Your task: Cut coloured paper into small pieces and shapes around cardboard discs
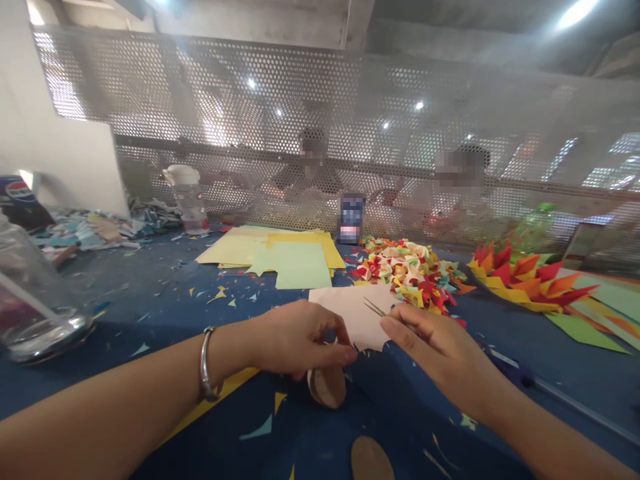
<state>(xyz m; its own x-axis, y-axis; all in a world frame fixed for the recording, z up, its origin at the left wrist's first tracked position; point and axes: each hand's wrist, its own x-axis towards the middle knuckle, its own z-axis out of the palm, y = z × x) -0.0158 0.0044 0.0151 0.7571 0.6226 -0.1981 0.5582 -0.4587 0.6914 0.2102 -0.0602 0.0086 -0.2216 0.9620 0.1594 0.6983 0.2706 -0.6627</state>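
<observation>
My left hand (pixel 300 340), with a silver bangle at the wrist, has its thumb and fingers closed. Below the thumb, a brown oval piece (pixel 329 387) with a paler layer at its edge sits tilted against the fingers; the exact hold is partly hidden. Pinched in my right hand (pixel 425 333) is a pair of tweezers (pixel 374 307), its thin tips slightly apart and pointing up and left. Behind both hands lies a pale pink sheet of paper (pixel 345 307), the tips over it. Another brown oval (pixel 371 459) lies at the table's front edge.
Yellow and pale green sheets (pixel 303 265) lie beyond the hands, beside a heap of folded colourful paper pieces (pixel 415 263). A red-orange paper piece (pixel 535 277) stands right. A phone (pixel 351 219), cup (pixel 187 200) and glass jar (pixel 35 300) surround the blue table (pixel 175 320).
</observation>
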